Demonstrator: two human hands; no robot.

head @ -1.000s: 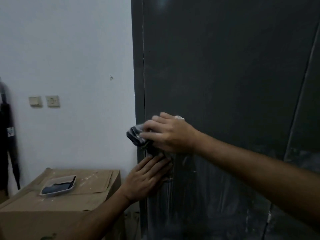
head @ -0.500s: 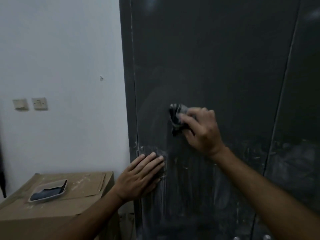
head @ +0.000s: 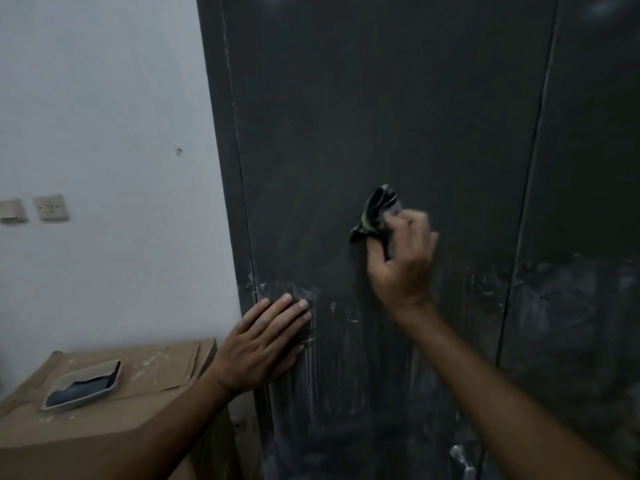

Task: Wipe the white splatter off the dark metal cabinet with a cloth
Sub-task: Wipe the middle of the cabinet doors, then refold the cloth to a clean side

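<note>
While I watched the feed, I counted one cabinet (head: 398, 98), one cloth (head: 375, 213), two hands: my right hand (head: 401, 261) gripped the bunched cloth against the door, and my left hand (head: 263, 344) lay flat, fingers straight, on white splatter (head: 311, 372).

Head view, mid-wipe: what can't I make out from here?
- Cabinet surface under the cloth and right hand: covered, so splatter there is unknown.
- Panel under the left hand: hidden by flat fingers.
- Cabinet base and top: cut off by frame edges.
- Tray contents on the cardboard box: too dim.
</note>
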